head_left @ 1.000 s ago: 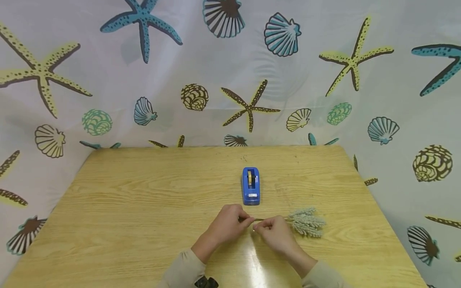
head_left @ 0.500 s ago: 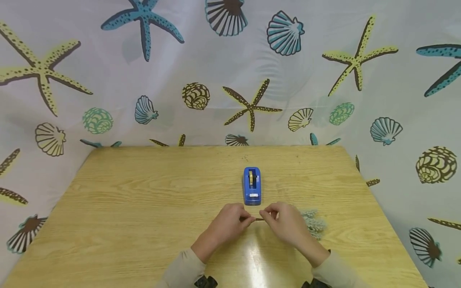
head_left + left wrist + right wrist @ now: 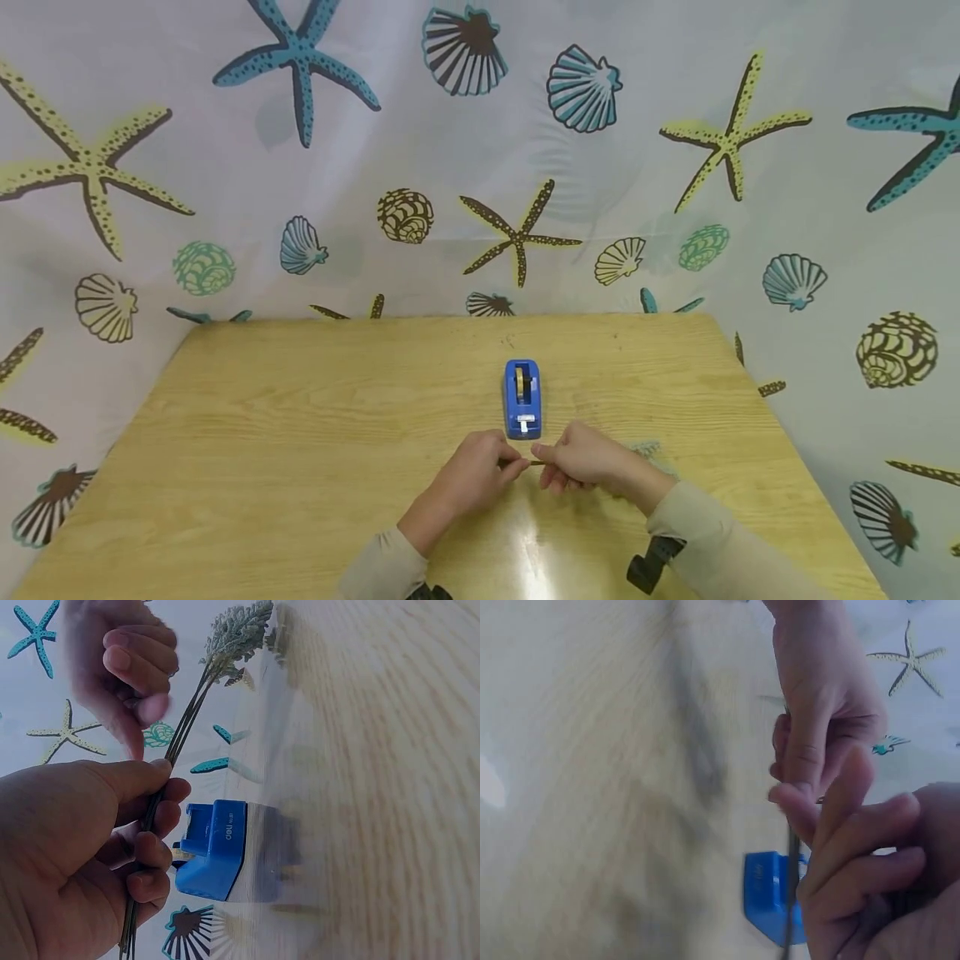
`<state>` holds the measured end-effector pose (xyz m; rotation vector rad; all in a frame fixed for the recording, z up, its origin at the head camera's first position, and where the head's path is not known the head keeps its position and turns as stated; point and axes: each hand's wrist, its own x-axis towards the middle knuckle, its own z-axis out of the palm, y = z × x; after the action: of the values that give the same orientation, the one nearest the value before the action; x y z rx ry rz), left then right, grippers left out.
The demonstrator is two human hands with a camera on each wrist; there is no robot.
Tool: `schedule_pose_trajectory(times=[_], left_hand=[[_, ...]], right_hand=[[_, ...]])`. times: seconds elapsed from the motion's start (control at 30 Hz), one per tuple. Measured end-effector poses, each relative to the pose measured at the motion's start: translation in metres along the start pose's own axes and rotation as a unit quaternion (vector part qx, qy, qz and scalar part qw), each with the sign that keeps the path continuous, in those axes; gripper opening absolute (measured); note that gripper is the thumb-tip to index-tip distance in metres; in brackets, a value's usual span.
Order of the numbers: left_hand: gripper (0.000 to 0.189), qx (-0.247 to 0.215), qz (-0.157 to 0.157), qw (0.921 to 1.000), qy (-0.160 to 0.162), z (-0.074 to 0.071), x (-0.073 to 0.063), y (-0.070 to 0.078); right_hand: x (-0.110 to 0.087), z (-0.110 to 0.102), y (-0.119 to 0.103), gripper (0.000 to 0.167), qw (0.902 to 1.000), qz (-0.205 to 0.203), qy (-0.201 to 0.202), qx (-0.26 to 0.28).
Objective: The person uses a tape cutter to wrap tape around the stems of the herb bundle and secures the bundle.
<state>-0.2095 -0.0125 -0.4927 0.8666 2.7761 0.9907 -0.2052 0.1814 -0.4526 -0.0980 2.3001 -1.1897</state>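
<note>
My left hand (image 3: pixel 82 847) grips the thin dark stalks (image 3: pixel 187 724) of a bunch of pale grey-green flowers (image 3: pixel 240 631), thumb and curled fingers around them. The flower heads point right in the head view, mostly behind my right hand (image 3: pixel 585 458). That hand is right beside the bunch, its thumb reaching to the stalks by the left thumb tip. Its other fingers are bent loosely apart from the stalks, as the right wrist view shows. Just beyond both hands stands a blue tape dispenser (image 3: pixel 522 400) with a roll of tape in it.
The wooden table (image 3: pixel 300 417) reaches out on both sides of the hands. A white cloth (image 3: pixel 360 150) printed with starfish and shells hangs along its back and sides. Dark wrist mounts (image 3: pixel 654 563) sit at the sleeves.
The right hand has gone from the near side of the stalks up over them and has now turned, fingers lower on the near side. The left hand keeps its grip in place.
</note>
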Motion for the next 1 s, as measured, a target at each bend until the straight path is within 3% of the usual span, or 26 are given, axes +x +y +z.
schedule_pose_trajectory(times=[0.1, 0.2, 0.3, 0.47, 0.53, 0.63, 0.7, 0.77, 0.87, 1.0], left_hand=[[0.018, 0.000, 0.007, 1.0000, 0.007, 0.000, -0.002, 0.000], [0.017, 0.001, 0.012, 0.9999, 0.010, 0.000, -0.003, 0.000], [0.018, 0.003, 0.012, 0.9999, 0.012, 0.000, -0.004, 0.000], [0.019, -0.007, 0.006, 0.9999, 0.006, -0.002, -0.004, 0.001], [0.018, -0.008, 0.002, 1.0000, 0.005, -0.003, -0.004, 0.001], [0.019, -0.002, 0.000, 1.0000, 0.008, -0.004, -0.004, 0.001], [0.019, -0.002, 0.002, 0.9999, 0.012, -0.004, -0.004, 0.002], [0.020, -0.002, 0.006, 0.9998, 0.016, -0.004, -0.004, 0.002], [0.020, -0.001, 0.009, 0.9997, 0.023, -0.004, -0.005, 0.002], [0.019, 0.002, 0.006, 0.9996, 0.027, -0.004, -0.007, 0.001]], right_hand=[[0.004, 0.006, 0.005, 0.044, 0.9963, 0.038, -0.010, 0.077], [0.006, 0.012, 0.009, 0.040, 0.9928, 0.052, 0.021, 0.106], [0.003, 0.011, 0.010, 0.039, 0.9947, 0.041, 0.054, 0.077], [-0.001, -0.004, 0.004, 0.034, 0.9937, -0.047, 0.099, -0.024], [-0.001, -0.010, 0.001, 0.035, 0.9930, -0.070, 0.080, -0.051], [0.000, -0.012, -0.002, 0.042, 0.9977, -0.048, 0.004, -0.048], [0.000, -0.009, -0.001, 0.046, 0.9993, 0.000, -0.036, -0.014], [0.001, -0.001, 0.001, 0.045, 0.9973, 0.045, -0.041, 0.042], [0.000, 0.015, 0.006, 0.042, 0.9856, 0.078, 0.005, 0.150], [-0.001, 0.036, 0.009, 0.039, 0.9643, 0.072, 0.075, 0.243]])
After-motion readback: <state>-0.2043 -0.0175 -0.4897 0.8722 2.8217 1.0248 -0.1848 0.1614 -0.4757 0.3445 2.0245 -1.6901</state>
